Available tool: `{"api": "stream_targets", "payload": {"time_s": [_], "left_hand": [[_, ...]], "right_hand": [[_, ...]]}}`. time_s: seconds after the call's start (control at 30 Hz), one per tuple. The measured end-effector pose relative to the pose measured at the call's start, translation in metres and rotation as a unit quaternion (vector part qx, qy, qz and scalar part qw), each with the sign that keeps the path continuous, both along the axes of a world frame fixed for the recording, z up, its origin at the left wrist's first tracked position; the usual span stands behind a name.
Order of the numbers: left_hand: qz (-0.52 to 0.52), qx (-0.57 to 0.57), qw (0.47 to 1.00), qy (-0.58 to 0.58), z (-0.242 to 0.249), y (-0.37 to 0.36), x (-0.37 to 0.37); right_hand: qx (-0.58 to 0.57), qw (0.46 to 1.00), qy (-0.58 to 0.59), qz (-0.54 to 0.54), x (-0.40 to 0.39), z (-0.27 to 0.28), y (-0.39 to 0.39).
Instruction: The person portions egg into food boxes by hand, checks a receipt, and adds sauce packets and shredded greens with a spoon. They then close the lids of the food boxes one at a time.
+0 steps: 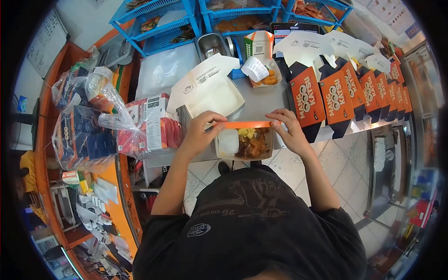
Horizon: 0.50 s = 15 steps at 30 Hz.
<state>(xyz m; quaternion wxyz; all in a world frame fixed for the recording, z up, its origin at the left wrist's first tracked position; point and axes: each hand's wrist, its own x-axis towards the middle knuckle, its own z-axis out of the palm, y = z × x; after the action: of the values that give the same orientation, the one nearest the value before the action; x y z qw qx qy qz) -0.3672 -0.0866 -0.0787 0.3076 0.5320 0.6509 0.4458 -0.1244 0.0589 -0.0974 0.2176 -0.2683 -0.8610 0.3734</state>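
Note:
In front of my body a takeaway food box (269, 148) stands at the counter's near edge, holding white rice (228, 142), a yellow egg-like food (248, 136) and brown saucy meat (253, 148). Its orange lid flap (247, 124) stands up, seen nearly edge-on. My left hand (204, 133) pinches the flap's left end, and my right hand (290, 132) grips the right end between thumb and fingers. Just beyond is an open white-lined box (217, 98). Behind my right hand, a small tray (265, 80) holds fried pieces and a paper-labelled white cup (255, 69).
Several black-and-orange boxes (305, 95) line the counter's right side. At left are plastic-wrapped red packs (151, 123) and bagged cartons (86, 135). Blue racks (163, 28), a metal container (212, 45) and a tablet screen (295, 29) stand at the back.

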Motion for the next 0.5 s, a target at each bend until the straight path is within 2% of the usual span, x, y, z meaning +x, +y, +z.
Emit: {"api": "stream_targets", "payload": {"time_s": [0.1,0.43,0.47,0.5], "left_hand": [[0.041,0.03,0.999,-0.007,-0.003,0.002,0.005],[0.05,0.027,0.998,-0.023,-0.01,0.002,0.008],[0.057,0.028,0.998,-0.019,-0.01,0.002,0.009],[0.064,0.029,0.997,-0.015,-0.009,0.003,0.009]], "right_hand": [[-0.053,0.998,0.019,-0.035,-0.005,0.0,-0.001],[-0.094,0.993,0.038,-0.053,-0.01,0.006,-0.01],[-0.021,0.97,0.168,-0.176,-0.014,0.006,-0.021],[0.052,0.91,0.292,-0.291,-0.014,0.006,-0.031]]}}
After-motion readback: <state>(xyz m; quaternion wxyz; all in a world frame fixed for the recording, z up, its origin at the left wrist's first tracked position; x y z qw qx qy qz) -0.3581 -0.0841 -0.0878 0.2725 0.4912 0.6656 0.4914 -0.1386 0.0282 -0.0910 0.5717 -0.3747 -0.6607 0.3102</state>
